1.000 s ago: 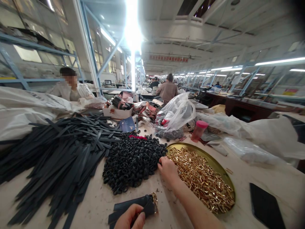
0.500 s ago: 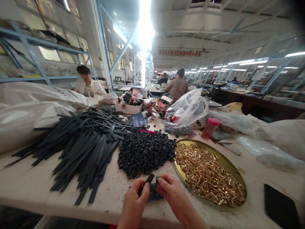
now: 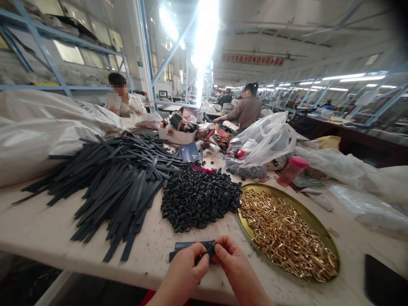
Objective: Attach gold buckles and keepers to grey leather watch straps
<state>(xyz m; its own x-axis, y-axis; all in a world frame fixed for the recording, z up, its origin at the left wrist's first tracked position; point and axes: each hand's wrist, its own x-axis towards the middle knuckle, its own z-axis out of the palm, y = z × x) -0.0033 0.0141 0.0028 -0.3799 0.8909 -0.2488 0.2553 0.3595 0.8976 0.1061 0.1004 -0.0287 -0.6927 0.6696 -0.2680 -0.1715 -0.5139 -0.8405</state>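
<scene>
Near the table's front edge, my left hand (image 3: 188, 267) is closed on a black strip (image 3: 208, 250). My right hand (image 3: 231, 259) pinches at the strip's end; the small ring there is mostly hidden by the fingertips. Both hands nearly touch. Flat black pieces (image 3: 183, 245) lie on the table under and beside my left hand. Just beyond is a heap of small black rings (image 3: 199, 197). A big pile of black strips (image 3: 117, 187) spreads out at the left. To the right, an oval golden tray (image 3: 333, 250) bears many small gold metal loops (image 3: 287, 233).
A dark flat object (image 3: 384, 280) lies at the right edge. Behind the tray are a pink-lidded jar (image 3: 291, 171) and clear plastic bags (image 3: 264, 138). A white box (image 3: 177, 135) stands farther back. Two people (image 3: 123, 97) sit beyond the table.
My hands have come together and the strip's end has moved to my right fingertips. The view has shifted slightly. The person in brown has turned and reaches out an arm.
</scene>
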